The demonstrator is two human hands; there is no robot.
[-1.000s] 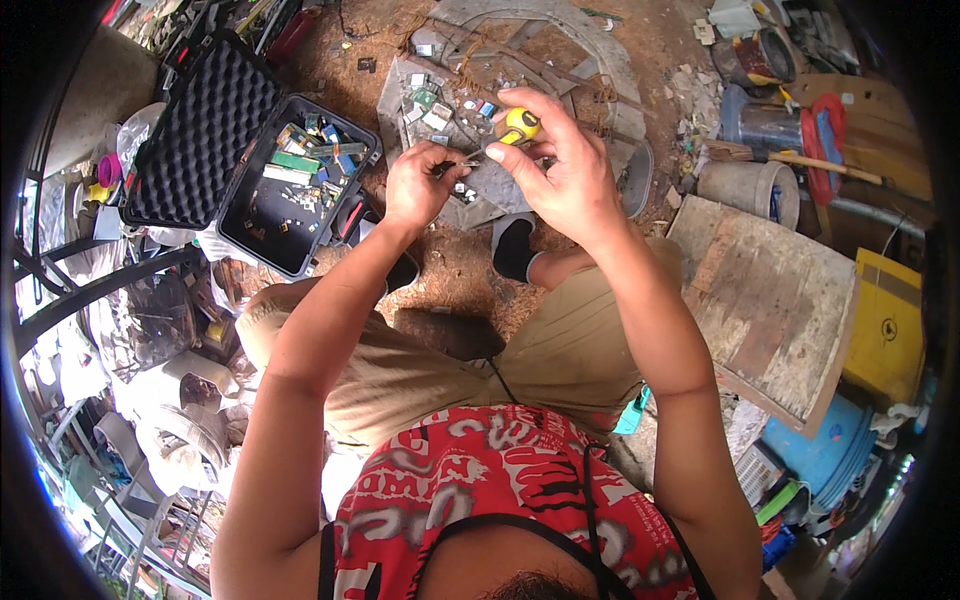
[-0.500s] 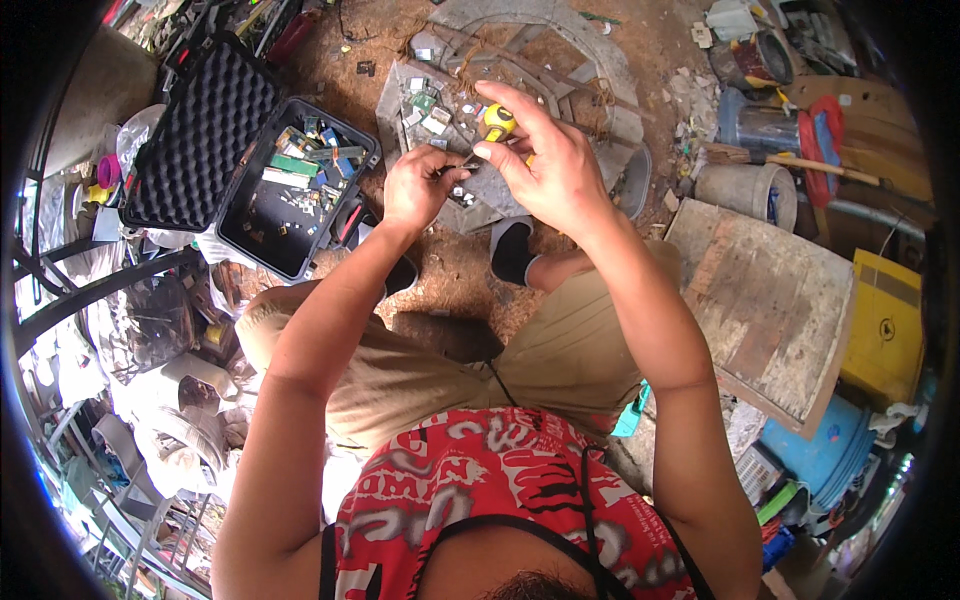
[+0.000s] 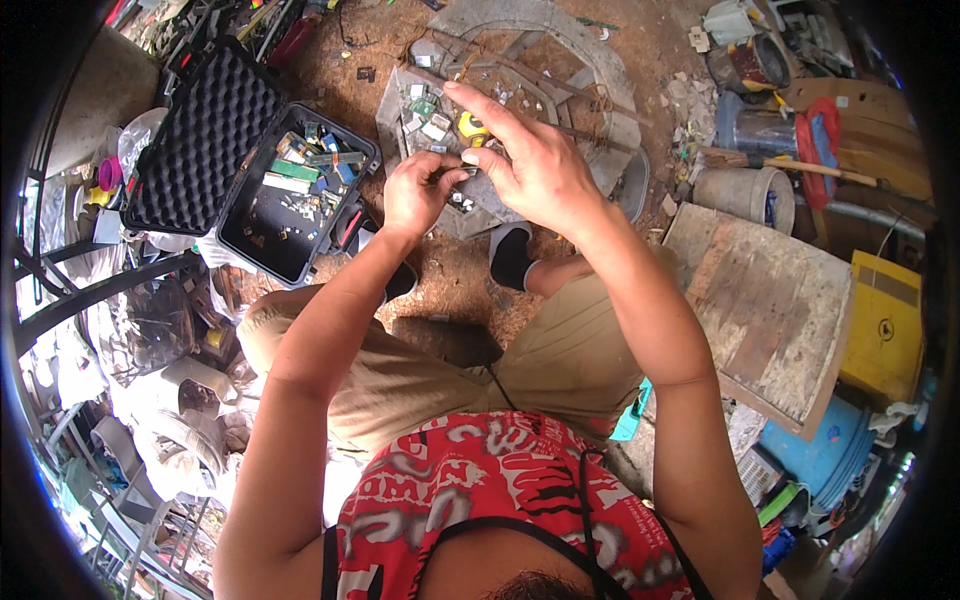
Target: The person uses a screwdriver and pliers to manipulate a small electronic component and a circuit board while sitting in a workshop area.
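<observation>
My left hand (image 3: 413, 193) is closed in a pinch over the grey slab (image 3: 494, 199), on a small dark piece too small to make out. Beside it, my right hand (image 3: 548, 172) grips a screwdriver with a yellow and black handle (image 3: 472, 126), index finger stretched out past it. The screwdriver's shaft and tip are hidden by my fingers. Just beyond the hands, small green circuit boards and light chips (image 3: 434, 127) lie scattered on the slab.
To the left, an open black hard case (image 3: 228, 243) with a foam-lined lid holds several circuit boards (image 3: 292, 169). A worn wooden board (image 3: 755, 300) lies at the right, near a grey bucket (image 3: 745, 190) and a blue tub (image 3: 822, 455). My feet flank the slab's near edge.
The screwdriver handle has tilted and shifted left and down, with my right hand moving slightly left. My left hand stays nearly in place, still pinching.
</observation>
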